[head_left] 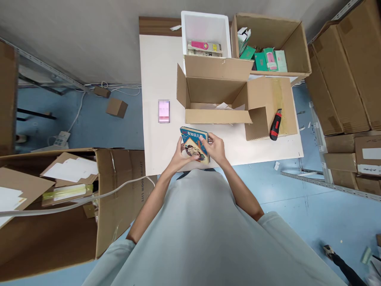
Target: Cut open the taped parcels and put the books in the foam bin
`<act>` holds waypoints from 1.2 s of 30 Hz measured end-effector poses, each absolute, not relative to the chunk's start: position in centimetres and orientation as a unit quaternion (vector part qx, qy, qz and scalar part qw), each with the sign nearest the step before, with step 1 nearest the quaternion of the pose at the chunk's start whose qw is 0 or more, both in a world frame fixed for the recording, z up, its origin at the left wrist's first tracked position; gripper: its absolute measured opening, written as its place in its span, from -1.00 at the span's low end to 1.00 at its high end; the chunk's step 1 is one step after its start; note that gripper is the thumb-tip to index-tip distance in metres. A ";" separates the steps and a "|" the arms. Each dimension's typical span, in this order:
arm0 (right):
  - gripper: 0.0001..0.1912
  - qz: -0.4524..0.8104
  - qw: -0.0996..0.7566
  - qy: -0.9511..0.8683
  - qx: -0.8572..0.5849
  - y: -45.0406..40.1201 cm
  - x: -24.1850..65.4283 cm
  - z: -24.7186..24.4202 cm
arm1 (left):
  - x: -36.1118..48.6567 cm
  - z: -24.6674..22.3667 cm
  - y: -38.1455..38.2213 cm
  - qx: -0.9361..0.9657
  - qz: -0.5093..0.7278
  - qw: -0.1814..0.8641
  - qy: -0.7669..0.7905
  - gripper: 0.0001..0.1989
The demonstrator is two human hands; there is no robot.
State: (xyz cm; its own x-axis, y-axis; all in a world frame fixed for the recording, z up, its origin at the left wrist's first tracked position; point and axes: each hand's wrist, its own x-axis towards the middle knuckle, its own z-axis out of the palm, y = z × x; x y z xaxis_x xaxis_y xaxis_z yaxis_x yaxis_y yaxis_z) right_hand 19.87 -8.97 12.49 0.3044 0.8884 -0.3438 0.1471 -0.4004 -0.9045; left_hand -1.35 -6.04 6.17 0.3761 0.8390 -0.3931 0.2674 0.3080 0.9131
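Note:
Between my two hands is a small thick book (194, 137) with a blue cover, white lettering and a picture on its lower half. My left hand (182, 157) grips its left side, the thumb lying across the lower cover. On the right edge my right hand (216, 147) holds it too, thumb on the front. The book is tilted, close to my body at the table's near edge. Just beyond it stands an open cardboard box (218, 116) with some white paper inside. A phone (164, 111) with a lit pink screen lies to the left.
A red and black box cutter (275, 124) rests on a cardboard box (288, 103) at right. Behind are a white bin (205, 33) and a carton (274, 28) of green packages. A large open carton (119, 190) stands left of the table (154, 147), a cable (119, 186) crossing it.

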 end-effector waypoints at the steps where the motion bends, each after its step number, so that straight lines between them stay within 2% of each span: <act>1: -0.65 0.479 0.428 -0.360 -0.677 -9.0 20.7 12.7 | -1.8 6.5 -5.6 0.519 0.240 0.656 0.493 0.36; 4: -0.54 0.518 0.492 -0.330 -0.617 -9.0 23.1 13.6 | -3.0 7.6 -4.3 0.468 0.231 0.714 0.467 -0.18; 5: -0.52 0.524 0.502 -0.325 -0.606 -9.0 23.7 13.9 | -3.2 7.9 -4.1 0.455 0.227 0.724 0.466 -0.29; 7: -0.50 0.531 0.509 -0.323 -0.595 -8.9 24.3 14.4 | -3.2 8.5 -3.8 0.429 0.233 0.735 0.470 -0.36; 14: -0.44 0.502 0.493 -0.337 -0.626 -8.1 25.0 14.5 | -1.5 10.1 -4.2 0.387 0.277 0.741 0.474 -0.37; 18: -0.43 0.295 0.503 -0.386 -0.715 -8.8 24.1 16.2 | 0.0 11.9 -4.1 0.420 0.325 0.696 0.483 -0.38; 20: -0.41 0.251 0.493 -0.425 -0.717 -9.5 22.7 17.5 | 1.1 13.2 -4.2 0.439 0.356 0.662 0.492 -0.41; 25: -0.21 0.330 0.470 -0.449 -0.685 -9.8 18.3 19.0 | 4.5 15.6 -6.1 0.545 0.408 0.546 0.489 -0.50; 28: -0.43 0.313 0.512 -0.373 -0.708 -8.7 18.0 18.7 | 5.8 16.2 -7.2 0.636 0.391 0.495 0.444 -0.58; 30: -0.50 0.312 0.554 -0.326 -0.700 -7.9 19.1 18.7 | 6.0 16.4 -7.2 0.672 0.378 0.491 0.405 -0.59; 33: -0.47 0.352 0.618 -0.295 -0.639 -7.3 21.8 19.6 | 5.1 16.7 -5.4 0.665 0.402 0.480 0.406 -0.47; 36: -0.36 0.451 0.650 -0.237 -0.564 -7.3 24.0 20.7 | 3.2 17.1 -2.5 0.590 0.420 0.544 0.424 -0.17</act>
State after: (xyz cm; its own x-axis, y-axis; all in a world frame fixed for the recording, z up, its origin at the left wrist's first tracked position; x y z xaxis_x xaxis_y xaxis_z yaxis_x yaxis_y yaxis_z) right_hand 24.00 -7.26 20.74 0.4814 0.8533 -0.2004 -0.3188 -0.0425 -0.9469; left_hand 3.19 -2.48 17.14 0.2879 0.9570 0.0347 0.0419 -0.0488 0.9979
